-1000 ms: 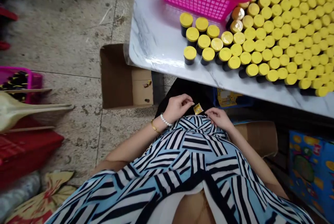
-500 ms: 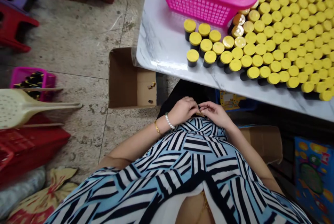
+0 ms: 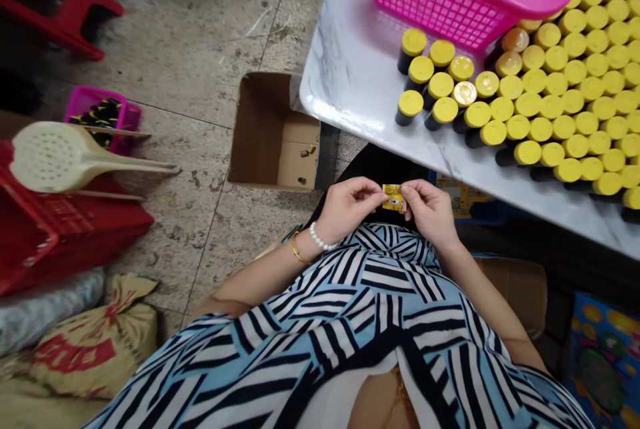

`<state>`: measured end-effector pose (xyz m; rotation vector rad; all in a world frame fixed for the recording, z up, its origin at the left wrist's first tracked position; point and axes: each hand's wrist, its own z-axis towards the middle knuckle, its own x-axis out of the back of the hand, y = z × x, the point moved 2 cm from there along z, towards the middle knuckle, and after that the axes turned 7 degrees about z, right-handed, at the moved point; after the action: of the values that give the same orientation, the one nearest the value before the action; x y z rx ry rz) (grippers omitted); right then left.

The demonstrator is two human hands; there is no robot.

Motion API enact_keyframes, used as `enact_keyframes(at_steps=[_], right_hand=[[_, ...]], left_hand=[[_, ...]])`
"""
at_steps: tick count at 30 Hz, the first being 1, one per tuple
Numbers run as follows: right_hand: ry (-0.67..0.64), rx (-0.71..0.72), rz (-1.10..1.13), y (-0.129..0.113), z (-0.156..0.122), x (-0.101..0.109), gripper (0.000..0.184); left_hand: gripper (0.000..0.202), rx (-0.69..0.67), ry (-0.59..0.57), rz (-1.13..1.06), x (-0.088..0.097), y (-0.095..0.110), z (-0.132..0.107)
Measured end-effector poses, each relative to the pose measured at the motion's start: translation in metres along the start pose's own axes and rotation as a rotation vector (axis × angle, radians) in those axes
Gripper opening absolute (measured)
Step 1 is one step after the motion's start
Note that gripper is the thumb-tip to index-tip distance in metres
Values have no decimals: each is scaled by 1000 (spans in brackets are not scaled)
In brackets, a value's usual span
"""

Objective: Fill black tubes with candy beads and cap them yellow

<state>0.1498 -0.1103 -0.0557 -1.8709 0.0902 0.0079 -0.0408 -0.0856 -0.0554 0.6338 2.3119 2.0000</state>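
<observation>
L hand (image 3: 349,205) and R hand (image 3: 431,212) are holding a small yellow sachet (image 3: 393,197) btwn them, just in front of the person's blue, black & white striped top (image 3: 380,295). Both grips are closed, fingertips pinching the sachet from either side, w/ its printed face showing. A pearl bracelet (image 3: 320,237) and a gold bangle (image 3: 299,249) are circling the L wrist. Ahead, a white marble bench (image 3: 340,75) is carrying tightly packed rows of dark jars w/ yellow caps (image 3: 550,129), a few w/ gold caps (image 3: 465,93) among them. A bright pink plastic basket (image 3: 450,9) is sitting on the bench right beside the jars. Below the bench's L edge, an open cardboard box (image 3: 260,129) is standing on the tiled floor (image 3: 170,69), w/ a few small items (image 3: 310,149) lying inside. Further L, a red stool (image 3: 60,9), a small pink basket (image 3: 95,109), a cream plastic strainer (image 3: 45,157), a red crate (image 3: 30,229) and a printed sack (image 3: 100,349) are lying around on the floor. On the R, a brown carton (image 3: 515,289) and a blue printed box (image 3: 603,362) are sitting low down near the R arm.
</observation>
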Motion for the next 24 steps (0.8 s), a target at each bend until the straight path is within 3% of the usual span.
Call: enact_keyframes(at_steps=[2, 5, 7, 9, 11, 12, 14, 16, 18, 20, 24], right_hand=[[-37, -37, 107, 2, 2, 0, 34], [-126, -273, 346, 12, 5, 4, 56], [-242, -476, 423, 19, 4, 5, 74], [-362, -575, 412, 21, 1, 4, 77], [-406, -520, 361, 18, -1, 1, 62], [-394, -454, 322, 16, -1, -1, 51], [-320, -299, 217, 12, -2, -4, 37], [-222, -168, 94, 9, -1, -7, 37], [-150, -87, -5, 10, -2, -10, 42], [-101, -42, -50, 13, -3, -13, 46], [19, 25, -45, 19, -5, -17, 48]], left_hand=[[21, -113, 96, 112, 7, -2, -2], [10, -469, 212, 383, 25, 3, -12], [14, -652, 76, 501, 34, 4, -18], [18, -722, -118, 572, 38, 1, -20], [19, -725, -196, 632, 38, -4, -20], [19, -722, -177, 647, 37, -6, -19], [16, -706, -36, 621, 33, -8, -21], [13, -640, 157, 527, 29, -7, -25], [11, -497, 268, 388, 26, -6, -31], [16, -337, 266, 246, 23, -5, -36], [24, -135, 116, 4, 13, -11, -37]])
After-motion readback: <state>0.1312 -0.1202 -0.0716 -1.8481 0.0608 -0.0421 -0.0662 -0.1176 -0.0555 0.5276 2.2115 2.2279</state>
